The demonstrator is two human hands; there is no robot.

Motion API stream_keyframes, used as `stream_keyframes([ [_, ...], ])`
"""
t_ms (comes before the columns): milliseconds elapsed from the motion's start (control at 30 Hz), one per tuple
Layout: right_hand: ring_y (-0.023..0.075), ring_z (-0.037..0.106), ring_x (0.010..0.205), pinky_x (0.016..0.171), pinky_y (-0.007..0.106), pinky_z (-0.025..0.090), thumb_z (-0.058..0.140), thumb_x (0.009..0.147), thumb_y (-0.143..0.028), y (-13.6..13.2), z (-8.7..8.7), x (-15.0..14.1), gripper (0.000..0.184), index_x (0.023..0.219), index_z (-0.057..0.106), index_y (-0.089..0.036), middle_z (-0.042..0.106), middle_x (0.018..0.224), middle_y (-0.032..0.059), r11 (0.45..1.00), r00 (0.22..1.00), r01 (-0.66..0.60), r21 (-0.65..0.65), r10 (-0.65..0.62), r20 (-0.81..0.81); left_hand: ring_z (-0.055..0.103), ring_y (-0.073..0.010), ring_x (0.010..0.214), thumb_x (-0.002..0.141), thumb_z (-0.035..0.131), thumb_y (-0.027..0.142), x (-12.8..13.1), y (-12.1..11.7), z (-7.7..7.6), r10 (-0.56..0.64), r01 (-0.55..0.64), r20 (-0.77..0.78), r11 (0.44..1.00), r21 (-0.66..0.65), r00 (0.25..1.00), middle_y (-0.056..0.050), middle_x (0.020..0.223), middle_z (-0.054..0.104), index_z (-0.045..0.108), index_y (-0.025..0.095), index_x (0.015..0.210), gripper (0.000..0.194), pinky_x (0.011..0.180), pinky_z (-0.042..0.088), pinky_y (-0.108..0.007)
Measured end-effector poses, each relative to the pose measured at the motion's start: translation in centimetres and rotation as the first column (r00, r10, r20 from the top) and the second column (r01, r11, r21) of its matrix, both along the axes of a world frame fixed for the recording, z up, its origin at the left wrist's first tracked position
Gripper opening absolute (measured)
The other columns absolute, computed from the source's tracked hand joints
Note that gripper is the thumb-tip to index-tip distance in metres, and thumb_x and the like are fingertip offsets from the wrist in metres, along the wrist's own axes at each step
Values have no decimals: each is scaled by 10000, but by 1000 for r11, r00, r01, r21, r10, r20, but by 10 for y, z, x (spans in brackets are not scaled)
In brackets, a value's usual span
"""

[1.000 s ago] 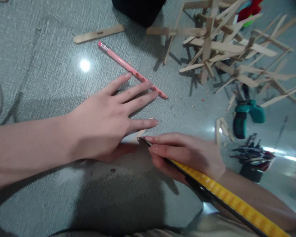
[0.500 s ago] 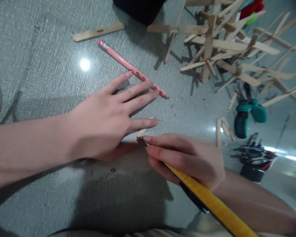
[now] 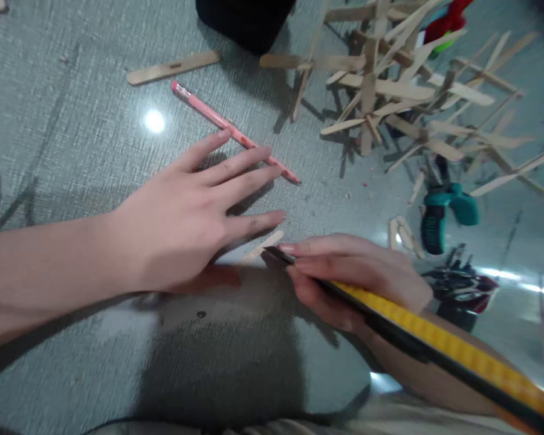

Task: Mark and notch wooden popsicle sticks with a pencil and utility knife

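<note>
My left hand [image 3: 185, 223] lies flat on the grey floor, fingers spread, pressing down a flat wooden stick [image 3: 263, 246] whose end pokes out by my index finger. My right hand [image 3: 353, 272] grips a yellow utility knife [image 3: 439, 344]; its dark blade tip [image 3: 276, 254] rests at the exposed end of the stick. A pink pencil [image 3: 233, 131] lies just beyond my left fingertips.
A glued structure of wooden sticks [image 3: 408, 90] stands at the upper right. A loose stick [image 3: 172, 67] lies at the top left near a black object [image 3: 245, 21]. A teal-handled tool [image 3: 442, 214], short stick offcuts [image 3: 401, 232] and a dark tool [image 3: 460, 290] sit to the right.
The knife tip has slid a little to the right along the stick and the knife's handle has swung lower. My left hand stays pressed flat.
</note>
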State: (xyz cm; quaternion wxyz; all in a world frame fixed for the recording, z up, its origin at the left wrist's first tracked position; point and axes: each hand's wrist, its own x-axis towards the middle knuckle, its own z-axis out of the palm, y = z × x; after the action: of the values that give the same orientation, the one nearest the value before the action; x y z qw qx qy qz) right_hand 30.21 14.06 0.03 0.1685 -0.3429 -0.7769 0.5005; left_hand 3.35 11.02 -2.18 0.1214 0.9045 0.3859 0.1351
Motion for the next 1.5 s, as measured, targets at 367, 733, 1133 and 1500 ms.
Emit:
stream_keyframes([
  [367, 173, 800, 781, 681, 232, 671, 702, 812, -24, 16, -8, -8, 312, 1047, 680, -227, 799, 837, 48, 922, 966, -48, 383, 140, -217, 644, -186, 992, 1075, 473, 204, -11, -3, 4, -137, 133, 185, 990, 36, 973, 22, 1032, 725, 702, 238, 933, 271, 898, 433, -420],
  [733, 194, 809, 814, 734, 277, 693, 694, 838, -92, 12, -4, -9, 256, 1031, 674, -258, 819, 938, 63, 932, 974, -98, 348, 161, -157, 610, -155, 862, 1006, 540, 141, -8, 0, 5, -74, 93, 224, 993, -79, 972, 12, 946, 731, 775, 240, 954, 260, 806, 379, -378],
  [1133, 169, 808, 804, 722, 237, 689, 643, 862, -86, 1, -2, -10, 263, 1060, 626, -258, 824, 1010, 98, 899, 964, -230, 372, 264, -41, 607, -190, 819, 1007, 509, 163, -7, 0, 4, -126, 129, 186, 992, -3, 974, -24, 926, 735, 779, 215, 858, 313, 762, 414, -388],
  [1500, 177, 814, 859, 756, 234, 684, 649, 881, -112, 0, 1, -12, 253, 1071, 617, -276, 820, 1028, 66, 888, 964, -251, 386, 267, 12, 578, -179, 764, 1052, 368, 131, 1, -8, 2, -124, 112, 138, 989, 92, 983, -26, 825, 679, 712, 204, 731, 476, 714, 406, -378],
])
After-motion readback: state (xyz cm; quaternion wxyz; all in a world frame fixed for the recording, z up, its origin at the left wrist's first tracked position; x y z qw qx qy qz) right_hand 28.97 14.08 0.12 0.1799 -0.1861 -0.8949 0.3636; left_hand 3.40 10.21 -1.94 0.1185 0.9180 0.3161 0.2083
